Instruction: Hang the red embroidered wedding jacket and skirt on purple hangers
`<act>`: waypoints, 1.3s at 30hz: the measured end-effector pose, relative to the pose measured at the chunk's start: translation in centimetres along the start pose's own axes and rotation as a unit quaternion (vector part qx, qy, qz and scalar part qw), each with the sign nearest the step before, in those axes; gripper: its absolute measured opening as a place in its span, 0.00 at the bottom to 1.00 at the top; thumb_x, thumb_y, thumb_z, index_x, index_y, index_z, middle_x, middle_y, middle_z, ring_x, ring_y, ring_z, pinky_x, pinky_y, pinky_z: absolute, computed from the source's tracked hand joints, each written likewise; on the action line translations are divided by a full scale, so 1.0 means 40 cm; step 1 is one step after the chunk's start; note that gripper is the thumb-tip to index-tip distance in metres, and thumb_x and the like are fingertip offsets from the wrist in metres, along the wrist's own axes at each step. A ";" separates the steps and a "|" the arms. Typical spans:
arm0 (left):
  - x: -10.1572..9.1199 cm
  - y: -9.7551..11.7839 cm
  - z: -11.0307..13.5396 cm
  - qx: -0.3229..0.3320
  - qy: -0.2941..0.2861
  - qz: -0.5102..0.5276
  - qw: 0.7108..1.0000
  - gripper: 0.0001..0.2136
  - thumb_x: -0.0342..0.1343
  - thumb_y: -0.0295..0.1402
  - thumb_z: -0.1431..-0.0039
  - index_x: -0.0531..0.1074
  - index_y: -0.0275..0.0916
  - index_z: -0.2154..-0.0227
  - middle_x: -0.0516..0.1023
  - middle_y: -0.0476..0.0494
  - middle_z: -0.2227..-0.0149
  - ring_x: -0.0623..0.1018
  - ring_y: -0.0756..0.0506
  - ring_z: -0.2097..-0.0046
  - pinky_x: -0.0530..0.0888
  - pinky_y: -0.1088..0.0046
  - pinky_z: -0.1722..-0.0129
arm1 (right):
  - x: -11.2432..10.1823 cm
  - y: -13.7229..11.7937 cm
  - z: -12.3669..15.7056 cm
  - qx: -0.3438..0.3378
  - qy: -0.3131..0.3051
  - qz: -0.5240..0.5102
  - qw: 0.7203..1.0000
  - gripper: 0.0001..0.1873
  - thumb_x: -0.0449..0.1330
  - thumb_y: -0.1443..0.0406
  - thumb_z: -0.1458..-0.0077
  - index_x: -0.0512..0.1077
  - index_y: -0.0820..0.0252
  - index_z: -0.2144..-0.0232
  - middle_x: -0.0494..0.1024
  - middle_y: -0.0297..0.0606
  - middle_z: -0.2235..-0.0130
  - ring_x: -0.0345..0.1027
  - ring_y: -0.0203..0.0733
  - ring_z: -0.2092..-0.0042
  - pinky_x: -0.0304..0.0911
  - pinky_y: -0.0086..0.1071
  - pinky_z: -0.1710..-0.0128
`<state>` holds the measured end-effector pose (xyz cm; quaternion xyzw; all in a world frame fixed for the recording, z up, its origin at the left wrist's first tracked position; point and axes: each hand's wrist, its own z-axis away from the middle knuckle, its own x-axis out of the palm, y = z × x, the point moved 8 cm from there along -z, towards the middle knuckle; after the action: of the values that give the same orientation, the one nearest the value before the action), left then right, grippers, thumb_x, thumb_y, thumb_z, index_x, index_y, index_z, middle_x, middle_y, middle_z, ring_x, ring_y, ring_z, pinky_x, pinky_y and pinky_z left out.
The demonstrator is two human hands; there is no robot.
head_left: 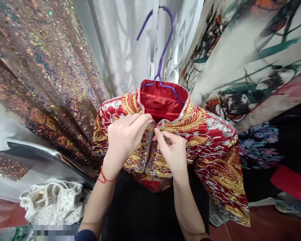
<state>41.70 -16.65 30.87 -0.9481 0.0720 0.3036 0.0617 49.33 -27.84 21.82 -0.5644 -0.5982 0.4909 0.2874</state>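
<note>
A red jacket [215, 160] with gold and silver embroidery hangs from a purple hanger [171, 33]. Its stand-up collar is open at the top, and a small red label [161, 100] marked S shows inside. At the front opening, just below the collar, my left hand [126, 134] pinches the jacket's left-side edge, fingers bent over it. My right hand [171, 147] pinches the opposite edge with thumb and forefinger. Both hands nearly meet there; any fastener between the fingertips is too small to make out. A red string bracelet [105, 177] circles my left wrist.
Sequinned fabric [47, 67] hangs on the left, and printed cloth [253, 67] on the right. White metal scrollwork [184, 36] stands behind the hanger. White dotted cloth [55, 201] lies at lower left near a plastic bottle [15, 233]. Bright pink fabric [291, 182] is at far right.
</note>
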 end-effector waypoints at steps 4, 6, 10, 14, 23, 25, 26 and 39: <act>-0.002 0.004 -0.005 0.023 0.040 -0.043 0.998 0.11 0.51 0.36 0.30 0.77 0.39 0.60 0.80 0.49 0.70 0.75 0.50 0.68 0.65 0.73 0.67 | -0.004 -0.009 -0.011 -0.036 0.074 0.080 0.993 0.26 0.56 0.52 0.36 0.70 0.59 0.81 0.65 0.30 0.82 0.53 0.30 0.79 0.49 0.28 0.75; -0.004 0.007 -0.010 0.023 0.058 -0.043 0.997 0.10 0.51 0.36 0.30 0.77 0.40 0.59 0.80 0.49 0.69 0.74 0.50 0.68 0.63 0.72 0.66 | 0.000 -0.013 -0.015 -0.043 0.068 0.062 0.995 0.25 0.54 0.52 0.35 0.70 0.59 0.80 0.65 0.30 0.82 0.54 0.31 0.79 0.50 0.28 0.75; 0.010 0.003 -0.019 -0.007 0.024 0.032 0.999 0.11 0.49 0.36 0.29 0.76 0.40 0.59 0.80 0.48 0.65 0.74 0.49 0.64 0.66 0.71 0.61 | -0.004 -0.047 0.013 -0.080 -0.022 -0.004 0.997 0.23 0.57 0.54 0.36 0.71 0.59 0.80 0.65 0.29 0.83 0.56 0.30 0.81 0.52 0.28 0.77; -0.005 -0.054 -0.009 -0.064 0.063 0.059 0.994 0.14 0.52 0.41 0.31 0.73 0.39 0.51 0.78 0.43 0.57 0.75 0.47 0.55 0.69 0.67 0.52 | -0.146 -0.110 0.080 -0.211 0.148 0.075 0.963 0.10 0.60 0.61 0.38 0.75 0.57 0.70 0.74 0.34 0.74 0.65 0.35 0.74 0.60 0.32 0.71; 0.060 -0.256 0.038 -0.100 -0.002 -0.009 0.995 0.18 0.44 0.45 0.29 0.73 0.42 0.51 0.79 0.39 0.52 0.74 0.42 0.50 0.64 0.61 0.47 | -0.288 -0.036 -0.031 -0.276 0.209 0.388 0.855 0.19 0.55 0.53 0.35 0.75 0.57 0.50 0.76 0.48 0.52 0.65 0.53 0.48 0.56 0.48 0.47; 0.055 -0.268 0.039 -0.099 0.032 -0.021 0.994 0.16 0.45 0.44 0.29 0.74 0.42 0.57 0.80 0.41 0.59 0.75 0.44 0.56 0.64 0.62 0.50 | -0.285 -0.029 -0.069 -0.292 0.199 0.377 0.856 0.18 0.51 0.54 0.33 0.76 0.57 0.55 0.78 0.45 0.58 0.68 0.48 0.55 0.58 0.42 0.52; 0.047 -0.270 0.038 -0.102 0.051 -0.028 0.993 0.15 0.45 0.44 0.29 0.74 0.42 0.60 0.80 0.42 0.62 0.74 0.44 0.59 0.64 0.63 0.52 | -0.284 -0.035 -0.084 -0.299 0.203 0.374 0.854 0.19 0.51 0.54 0.32 0.76 0.57 0.58 0.78 0.44 0.60 0.69 0.47 0.57 0.58 0.41 0.54; 0.052 -0.360 0.061 -0.208 0.046 0.089 0.973 0.19 0.45 0.45 0.30 0.68 0.40 0.72 0.71 0.47 0.72 0.68 0.48 0.69 0.62 0.69 0.66 | -0.237 -0.067 -0.120 -0.307 0.254 0.377 0.836 0.18 0.54 0.52 0.37 0.70 0.58 0.70 0.70 0.37 0.73 0.61 0.41 0.69 0.52 0.36 0.66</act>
<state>44.49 -2.31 28.73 -0.9428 0.0940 0.2723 -0.1676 54.47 -35.34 27.97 -0.9106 -0.3649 0.1913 0.0337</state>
